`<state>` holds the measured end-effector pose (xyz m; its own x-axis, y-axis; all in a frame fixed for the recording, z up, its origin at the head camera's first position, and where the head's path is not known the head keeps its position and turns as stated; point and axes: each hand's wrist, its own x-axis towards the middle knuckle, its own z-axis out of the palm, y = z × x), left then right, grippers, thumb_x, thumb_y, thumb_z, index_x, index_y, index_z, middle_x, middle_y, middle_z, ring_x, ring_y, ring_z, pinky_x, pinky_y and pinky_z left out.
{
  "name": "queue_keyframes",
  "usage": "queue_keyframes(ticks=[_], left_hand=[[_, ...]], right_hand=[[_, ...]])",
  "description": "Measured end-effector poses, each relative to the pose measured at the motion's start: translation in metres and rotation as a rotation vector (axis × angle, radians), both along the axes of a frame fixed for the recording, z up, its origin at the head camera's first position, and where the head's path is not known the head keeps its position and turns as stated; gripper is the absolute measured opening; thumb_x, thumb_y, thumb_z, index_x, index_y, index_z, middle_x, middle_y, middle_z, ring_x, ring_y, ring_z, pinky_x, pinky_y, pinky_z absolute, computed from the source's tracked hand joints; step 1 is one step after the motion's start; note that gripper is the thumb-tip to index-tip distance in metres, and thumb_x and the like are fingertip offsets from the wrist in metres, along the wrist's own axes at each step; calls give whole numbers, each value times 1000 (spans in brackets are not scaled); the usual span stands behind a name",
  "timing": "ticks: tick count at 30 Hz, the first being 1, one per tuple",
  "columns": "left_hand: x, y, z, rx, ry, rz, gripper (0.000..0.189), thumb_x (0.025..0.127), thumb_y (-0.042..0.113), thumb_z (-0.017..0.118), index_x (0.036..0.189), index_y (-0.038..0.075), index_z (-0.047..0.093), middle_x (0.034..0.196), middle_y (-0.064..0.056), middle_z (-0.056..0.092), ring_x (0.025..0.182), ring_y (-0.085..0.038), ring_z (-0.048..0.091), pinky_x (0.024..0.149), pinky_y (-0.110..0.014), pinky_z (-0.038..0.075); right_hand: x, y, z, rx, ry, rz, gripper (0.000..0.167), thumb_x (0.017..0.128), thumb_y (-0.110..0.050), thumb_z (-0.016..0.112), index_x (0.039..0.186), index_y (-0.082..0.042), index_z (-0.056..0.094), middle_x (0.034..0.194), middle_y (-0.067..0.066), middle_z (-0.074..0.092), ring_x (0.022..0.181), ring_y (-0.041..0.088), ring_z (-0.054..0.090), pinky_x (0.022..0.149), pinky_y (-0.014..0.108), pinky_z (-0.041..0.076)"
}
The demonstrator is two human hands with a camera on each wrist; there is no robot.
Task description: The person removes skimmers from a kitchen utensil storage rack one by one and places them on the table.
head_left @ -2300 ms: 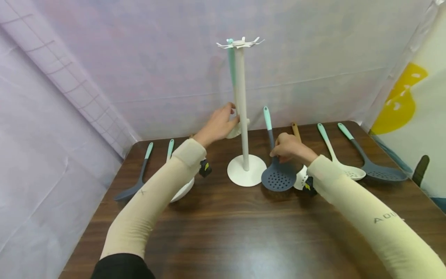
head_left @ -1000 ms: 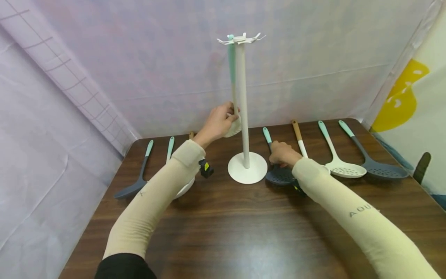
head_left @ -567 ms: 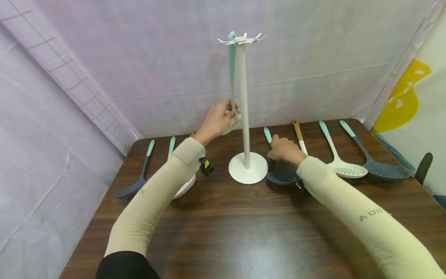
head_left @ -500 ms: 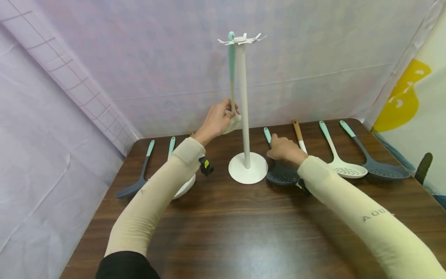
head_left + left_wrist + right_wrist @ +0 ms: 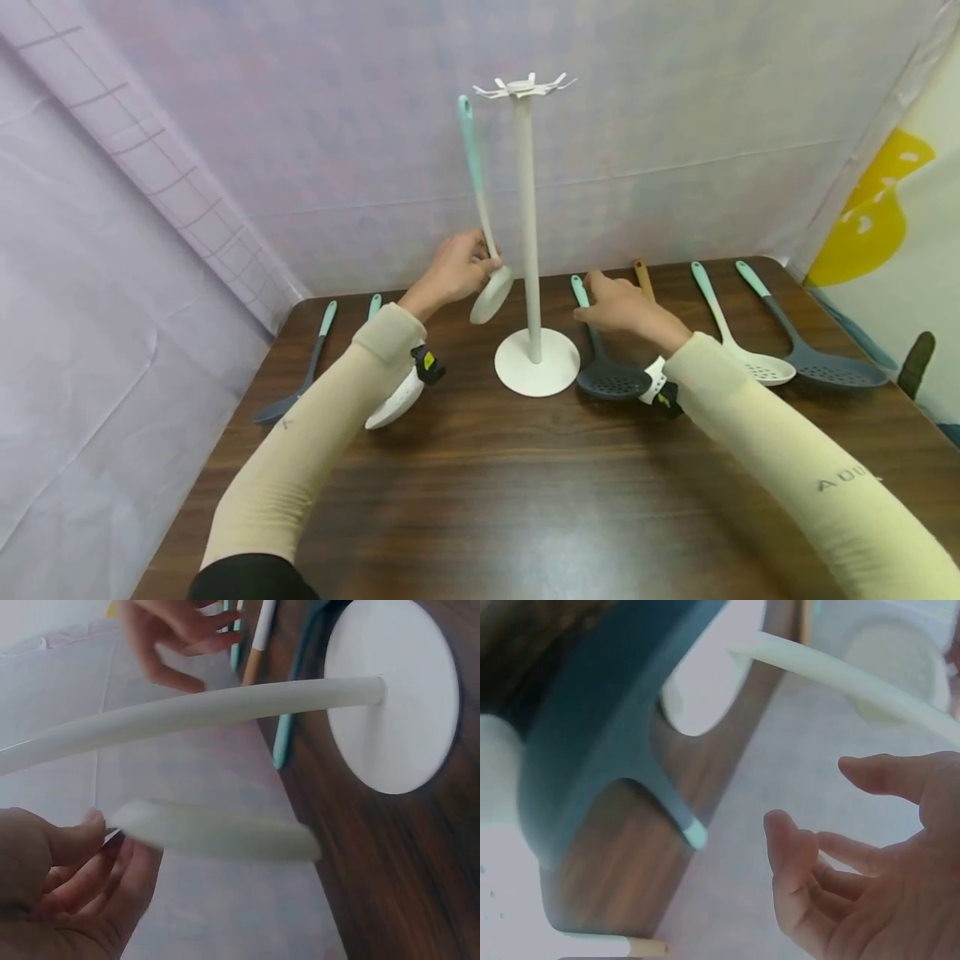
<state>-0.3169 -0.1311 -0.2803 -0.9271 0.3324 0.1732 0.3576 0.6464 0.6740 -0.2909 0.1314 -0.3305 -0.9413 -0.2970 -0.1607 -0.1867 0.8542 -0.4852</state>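
My left hand (image 5: 453, 271) pinches a pale utensil (image 5: 491, 296) with a shallow round head and a mint handle, low on its shaft. It stands tilted, its handle top beside and left of the hook ring of a white rack (image 5: 528, 208). In the left wrist view, the pale head (image 5: 217, 832) appears edge-on near the rack's pole (image 5: 225, 705). On the table lies a dark grey skimmer (image 5: 611, 379) with a mint handle. Just above that handle hovers my right hand (image 5: 622, 308), fingers loosely bent; the right wrist view shows this hand (image 5: 855, 862) holding nothing.
Right of the rack lie a wooden-handled utensil (image 5: 642, 277), a white slotted spoon (image 5: 761, 367) and a grey slotted turner (image 5: 832, 367). On the left are a grey utensil (image 5: 285, 407) and a white one (image 5: 397, 404). A cloth wall (image 5: 360, 150) stands behind the table (image 5: 480, 500).
My left hand has moved the pale utensil off the rack's hook, left and downward. My right hand has lowered the dark skimmer onto the table and let it go, then risen slightly.
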Motion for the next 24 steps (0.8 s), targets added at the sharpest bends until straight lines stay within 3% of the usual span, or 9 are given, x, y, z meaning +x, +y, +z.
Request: queue_keyframes(ticks=[4,8,12,15,19,24], left_hand=[[9,-9,-5,111,-126,-5,21,101,11,66,117,-2,61,104,-23,74,82,-30,76,73,-41,64],[17,-17,-10,161,-169,-18,18,101,11,66,112,-2,61,97,-26,74,79,-34,76,68,-38,64],[20,-25,-16,97,-143,-13,17,100,12,68,106,-4,64,92,-25,75,79,-34,77,70,-38,64],[21,-27,-24,40,-156,-4,19,99,13,70,103,-5,65,92,-23,75,79,-32,77,74,-41,64],[21,-30,-38,-23,-239,3,21,99,16,70,104,-4,65,91,-21,76,78,-30,78,75,-42,64],[21,-35,-52,-117,-380,11,22,100,18,70,96,-4,72,80,-17,75,68,-25,77,78,-46,64]], right_hand=[[0,7,10,-37,59,14,58,104,-34,58,145,3,40,127,28,63,110,41,65,86,51,53],[4,11,19,-80,90,5,59,103,-33,58,147,3,41,126,28,64,111,41,66,84,50,54],[10,14,23,-141,90,-12,60,103,-33,59,149,0,41,129,28,65,111,39,69,80,45,56],[16,17,24,-203,76,-15,61,103,-32,60,150,0,39,126,29,67,102,36,72,78,43,59],[23,19,22,-281,56,-15,62,104,-32,60,153,-1,37,123,31,67,90,28,74,75,40,59],[32,21,21,-350,30,-28,63,105,-36,59,156,-6,35,126,28,65,93,27,73,73,36,59]])
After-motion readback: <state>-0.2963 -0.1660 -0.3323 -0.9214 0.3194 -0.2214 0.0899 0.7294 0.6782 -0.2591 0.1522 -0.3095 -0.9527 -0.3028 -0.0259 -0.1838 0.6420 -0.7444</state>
